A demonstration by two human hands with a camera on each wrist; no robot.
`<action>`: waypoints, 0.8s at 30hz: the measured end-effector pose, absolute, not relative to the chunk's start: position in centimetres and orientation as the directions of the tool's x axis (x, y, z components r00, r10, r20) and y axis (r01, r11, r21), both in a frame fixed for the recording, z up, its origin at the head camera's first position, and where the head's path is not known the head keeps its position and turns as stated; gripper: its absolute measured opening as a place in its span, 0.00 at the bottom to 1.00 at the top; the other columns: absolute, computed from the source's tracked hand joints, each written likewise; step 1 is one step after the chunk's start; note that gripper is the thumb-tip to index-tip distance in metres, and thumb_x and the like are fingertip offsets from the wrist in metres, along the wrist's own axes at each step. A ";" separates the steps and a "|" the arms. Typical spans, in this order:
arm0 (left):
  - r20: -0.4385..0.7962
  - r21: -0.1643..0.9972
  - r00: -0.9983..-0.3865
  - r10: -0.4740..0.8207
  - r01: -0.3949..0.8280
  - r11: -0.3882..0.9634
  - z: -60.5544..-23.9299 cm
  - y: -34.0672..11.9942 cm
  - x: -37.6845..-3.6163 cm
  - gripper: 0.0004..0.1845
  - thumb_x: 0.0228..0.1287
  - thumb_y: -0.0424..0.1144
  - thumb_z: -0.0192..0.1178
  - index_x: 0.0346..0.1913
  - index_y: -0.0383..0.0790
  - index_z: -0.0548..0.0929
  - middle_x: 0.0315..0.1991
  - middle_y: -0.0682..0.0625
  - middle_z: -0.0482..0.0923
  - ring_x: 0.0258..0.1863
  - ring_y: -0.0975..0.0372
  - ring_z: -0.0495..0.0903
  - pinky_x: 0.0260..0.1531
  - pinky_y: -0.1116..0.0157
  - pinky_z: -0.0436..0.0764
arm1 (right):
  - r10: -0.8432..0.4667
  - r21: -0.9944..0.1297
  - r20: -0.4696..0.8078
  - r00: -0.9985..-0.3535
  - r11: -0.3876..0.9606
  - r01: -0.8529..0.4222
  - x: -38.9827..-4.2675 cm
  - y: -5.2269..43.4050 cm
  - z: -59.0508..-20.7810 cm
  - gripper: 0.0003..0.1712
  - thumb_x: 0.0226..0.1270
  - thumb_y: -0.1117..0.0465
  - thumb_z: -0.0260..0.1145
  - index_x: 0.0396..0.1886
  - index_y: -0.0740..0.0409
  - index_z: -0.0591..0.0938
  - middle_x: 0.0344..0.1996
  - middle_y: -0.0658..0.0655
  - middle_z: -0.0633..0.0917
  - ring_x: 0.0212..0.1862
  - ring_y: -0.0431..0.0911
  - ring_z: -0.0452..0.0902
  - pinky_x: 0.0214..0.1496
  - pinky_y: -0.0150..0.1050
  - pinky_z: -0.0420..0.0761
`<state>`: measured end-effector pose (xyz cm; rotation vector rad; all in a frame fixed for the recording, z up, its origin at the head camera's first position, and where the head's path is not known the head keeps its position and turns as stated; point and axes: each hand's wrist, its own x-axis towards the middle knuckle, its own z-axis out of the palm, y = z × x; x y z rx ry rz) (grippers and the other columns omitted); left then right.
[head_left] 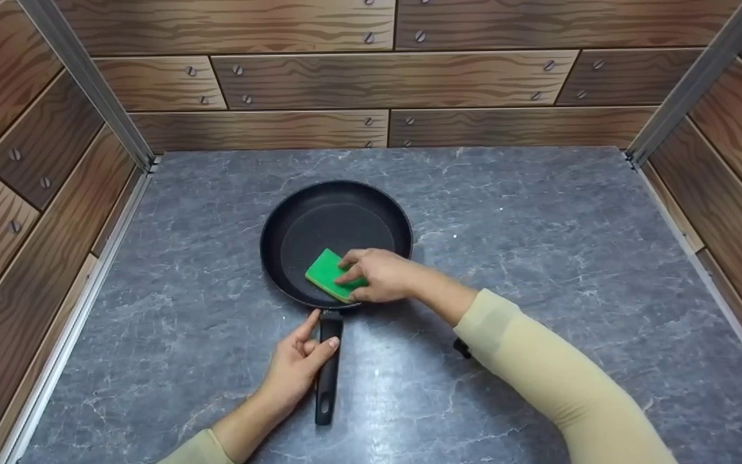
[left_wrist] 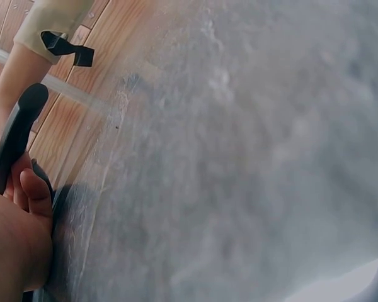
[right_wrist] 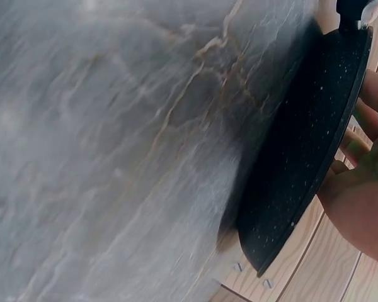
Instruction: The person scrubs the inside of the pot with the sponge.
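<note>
Fingers, right hand [head_left: 380, 276]: curled over the green rectangular sponge with yellow underside [head_left: 329, 273], thumb and fingertips [head_left: 347, 262] pinching its near end, pressing it down.
Fingers, left hand [head_left: 298, 364]: loosely wrapped on the black straight plastic handle [head_left: 328, 374] of the pan; index finger [head_left: 308, 323] stretched out toward the pan rim, thumb laid across the handle top.
Sponge position: under the right fingers, inside the black round non-stick frying pan [head_left: 335, 229], on the near part of its floor, tilted, one corner pointing away from the fingers.
Pan position: flat on the grey marble-pattern worktop [head_left: 538, 258], bowl just beyond the left fingers, handle running back toward the person.
Handle position: between left thumb and palm; its free end with the hanging hole sticks out past the heel of the hand.
Left wrist view: blurred; dark handle [left_wrist: 16, 135] against the thumb [left_wrist: 36, 195], worktop [left_wrist: 252, 163] filling most of the view, wood panel at the far edge.
Right wrist view: speckled pan rim [right_wrist: 302, 157] seen edge-on, fingers [right_wrist: 365, 189] beside it, sponge not visible; worktop [right_wrist: 101, 145] to the side.
Sleeves: beige long sleeve [head_left: 551, 380] on the right arm, matching cuff on the left.
Surround: brown wood-plank panels with screw heads [head_left: 319, 77] on three sides, well apart from both hands; grey metal corner strips [head_left: 87, 84] at the joins.
</note>
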<state>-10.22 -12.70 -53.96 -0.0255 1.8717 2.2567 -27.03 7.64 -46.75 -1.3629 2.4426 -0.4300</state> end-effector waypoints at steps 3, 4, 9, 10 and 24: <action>-0.152 0.968 -0.976 0.157 -0.179 -0.175 -53.8 -12.7 -10.2 0.45 0.75 0.33 0.66 0.84 0.28 0.50 0.19 0.53 0.72 0.13 0.67 0.67 0.15 0.71 0.70 | -0.868 -0.402 -0.106 -0.485 0.483 -0.778 -27.0 7.1 -46.9 0.24 0.74 0.54 0.72 0.67 0.51 0.86 0.69 0.61 0.78 0.69 0.58 0.75 0.72 0.52 0.74; -0.154 0.968 -0.975 0.157 -0.181 -0.174 -53.8 -12.7 -10.2 0.45 0.75 0.33 0.66 0.84 0.28 0.50 0.19 0.53 0.72 0.13 0.67 0.67 0.15 0.71 0.70 | -0.871 -0.403 -0.100 -0.481 0.478 -0.781 -26.9 6.9 -47.0 0.24 0.74 0.54 0.72 0.67 0.51 0.86 0.69 0.61 0.79 0.69 0.58 0.75 0.72 0.52 0.74; -0.155 0.969 -0.976 0.154 -0.181 -0.166 -53.8 -12.7 -10.2 0.45 0.75 0.33 0.66 0.84 0.29 0.51 0.19 0.53 0.72 0.13 0.67 0.67 0.14 0.71 0.69 | -0.875 -0.401 -0.095 -0.475 0.470 -0.786 -26.8 5.9 -47.3 0.24 0.75 0.54 0.71 0.68 0.50 0.85 0.71 0.60 0.77 0.70 0.59 0.73 0.73 0.52 0.73; -0.156 0.970 -0.976 0.153 -0.181 -0.165 -53.9 -12.7 -10.2 0.45 0.75 0.33 0.66 0.84 0.29 0.51 0.19 0.53 0.72 0.13 0.67 0.67 0.14 0.71 0.69 | -0.875 -0.396 -0.095 -0.474 0.470 -0.789 -26.7 5.7 -47.4 0.24 0.75 0.54 0.71 0.68 0.50 0.85 0.71 0.59 0.77 0.70 0.59 0.73 0.73 0.52 0.72; -0.141 0.972 -0.978 0.155 -0.166 -0.166 -54.1 -12.7 -10.2 0.44 0.75 0.32 0.65 0.84 0.27 0.51 0.20 0.52 0.73 0.16 0.67 0.72 0.19 0.72 0.75 | -0.840 -0.244 -0.102 -0.533 0.540 -0.805 -26.5 1.9 -47.8 0.27 0.80 0.48 0.67 0.74 0.42 0.80 0.77 0.54 0.72 0.63 0.56 0.74 0.64 0.47 0.76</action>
